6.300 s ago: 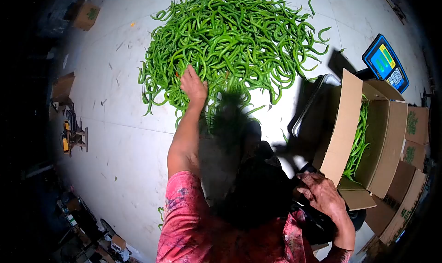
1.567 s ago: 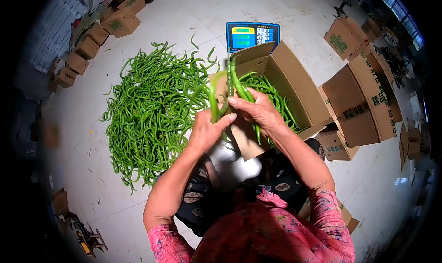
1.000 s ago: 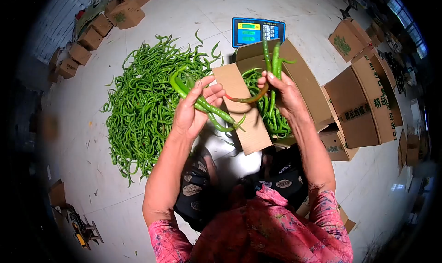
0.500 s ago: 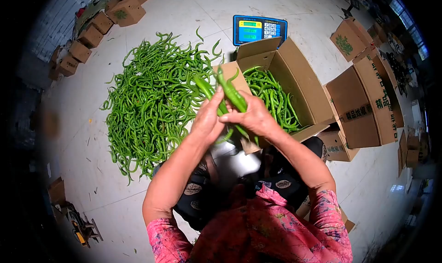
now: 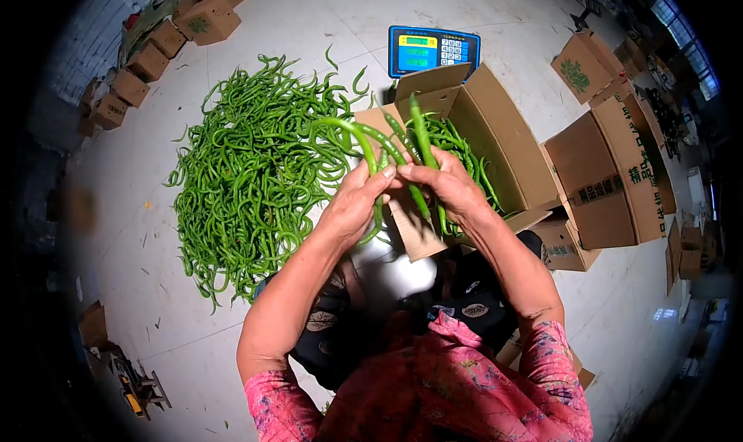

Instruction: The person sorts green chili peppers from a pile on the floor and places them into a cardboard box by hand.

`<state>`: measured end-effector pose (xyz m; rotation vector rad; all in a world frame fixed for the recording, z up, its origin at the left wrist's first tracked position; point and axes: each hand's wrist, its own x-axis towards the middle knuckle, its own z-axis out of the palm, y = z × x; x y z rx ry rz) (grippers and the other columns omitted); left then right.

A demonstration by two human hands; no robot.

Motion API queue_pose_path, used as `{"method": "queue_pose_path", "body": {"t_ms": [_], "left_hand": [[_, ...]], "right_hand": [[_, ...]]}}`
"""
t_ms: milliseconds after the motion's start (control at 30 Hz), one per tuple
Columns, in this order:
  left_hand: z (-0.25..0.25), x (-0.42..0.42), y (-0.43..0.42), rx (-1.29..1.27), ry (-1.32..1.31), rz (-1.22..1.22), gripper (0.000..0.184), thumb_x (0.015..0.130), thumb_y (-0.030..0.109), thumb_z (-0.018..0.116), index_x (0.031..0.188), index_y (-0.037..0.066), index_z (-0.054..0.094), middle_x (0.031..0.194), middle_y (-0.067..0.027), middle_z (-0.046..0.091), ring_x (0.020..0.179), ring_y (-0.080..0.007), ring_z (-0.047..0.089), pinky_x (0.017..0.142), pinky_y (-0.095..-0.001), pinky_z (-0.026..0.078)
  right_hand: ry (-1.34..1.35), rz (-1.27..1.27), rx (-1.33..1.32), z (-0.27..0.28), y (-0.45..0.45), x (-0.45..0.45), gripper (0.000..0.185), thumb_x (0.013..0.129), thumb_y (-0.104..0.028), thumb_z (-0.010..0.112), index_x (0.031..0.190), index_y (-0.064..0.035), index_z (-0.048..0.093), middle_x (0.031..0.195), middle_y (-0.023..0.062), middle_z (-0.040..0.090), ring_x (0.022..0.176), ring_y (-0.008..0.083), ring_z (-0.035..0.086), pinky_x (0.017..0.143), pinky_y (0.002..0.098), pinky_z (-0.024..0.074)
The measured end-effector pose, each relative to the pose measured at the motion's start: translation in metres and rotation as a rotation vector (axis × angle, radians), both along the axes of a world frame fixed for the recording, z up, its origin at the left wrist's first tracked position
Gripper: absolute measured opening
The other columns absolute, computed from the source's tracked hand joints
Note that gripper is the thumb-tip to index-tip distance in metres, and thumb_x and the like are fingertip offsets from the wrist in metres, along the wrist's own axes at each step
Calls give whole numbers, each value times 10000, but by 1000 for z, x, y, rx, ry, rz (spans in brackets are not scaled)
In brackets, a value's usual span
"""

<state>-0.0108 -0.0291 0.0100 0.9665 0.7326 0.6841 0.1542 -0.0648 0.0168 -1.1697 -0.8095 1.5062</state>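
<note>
Several long green chili peppers (image 5: 423, 132) are gripped between my two hands, above the near flap of a cardboard box. My left hand (image 5: 357, 198) is closed around some of them, one curving up and to the left. Thumb and fingers of my right hand (image 5: 449, 185) pinch others, which point upward and down. Just beyond my right hand stands the open cardboard box (image 5: 507, 125), partly filled with green peppers (image 5: 481, 175). A large heap of green peppers (image 5: 251, 171) lies on the floor to the left of my hands.
A blue scale display (image 5: 433, 51) stands behind the box. Another open carton (image 5: 596, 175) is at the right, with a closed box (image 5: 561, 242) beneath it. More cartons (image 5: 209, 20) line the far left. Several loose peppers (image 5: 360, 82) lie beside the heap on the pale floor (image 5: 325, 16).
The peppers in my hands have spread from a tight bundle into a fan. My hands have moved slightly apart, and the box flap below them shows more.
</note>
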Motion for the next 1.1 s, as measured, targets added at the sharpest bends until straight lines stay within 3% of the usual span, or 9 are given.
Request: {"method": "queue_pose_path", "body": {"t_ms": [200,267,400,467,567,667,700,1000,1100], "left_hand": [[-4,-6,8,410,351,72,511,968,283,504,1398,27,402,941,-46,627,811,-122,560,696,-256,450],[-35,-3,13,962,619,162,523,929,194,539,1407,47,384,982,-154,612,852,-270,589,769,-383,472],[-19,9,-15,1186,743,75,471,821,44,593,1264,-14,443,947,-213,501,903,-389,503,796,-463,429],[-17,11,-22,1163,813,15,494,835,64,599,1291,-29,435,998,-237,526,932,-397,524,821,-461,434],[-25,11,-18,1011,549,73,507,875,82,595,1332,-50,421,1058,-206,582,940,-319,576,842,-400,464],[-11,2,-6,147,71,1,485,908,97,572,1354,-28,429,1057,-143,630,884,-205,605,798,-308,482],[-10,-3,-2,-90,-44,55,427,928,105,567,1320,-39,474,1021,-92,650,855,-114,582,799,-260,485],[-17,-21,17,-167,-196,210,233,913,40,561,1137,-23,561,1009,-113,639,905,-182,626,819,-292,527],[-7,-25,19,-163,-278,247,203,905,35,572,1103,-1,548,1004,-94,610,968,-196,607,862,-337,521]], "right_hand": [[-44,-18,-35,-7,2,8,261,865,-110,649,1105,-35,580,904,6,604,790,88,549,728,231,467],[42,-59,-6,-7,0,-5,296,868,-143,671,1126,-39,571,943,5,601,817,85,547,738,230,466],[115,-116,116,-14,3,-17,354,863,-169,697,1163,-46,555,970,5,598,866,93,560,752,232,478],[152,-118,55,-20,4,-11,332,861,-180,699,1136,-52,565,932,2,606,829,87,568,713,232,476],[232,-70,-11,-32,6,5,293,872,-186,681,1111,-50,578,893,6,611,787,91,576,685,239,480],[307,-42,19,-18,5,16,248,899,-177,621,1078,-7,594,866,29,611,752,113,588,696,250,495],[321,-71,25,-18,6,19,262,900,-165,613,1091,12,586,864,37,609,756,117,589,709,253,498],[586,69,74,-21,8,37,330,892,-141,547,1161,52,558,904,120,645,818,200,640,779,330,545],[600,110,59,-20,6,32,345,896,-128,530,1186,57,531,1047,176,649,944,245,657,813,353,551]]}}
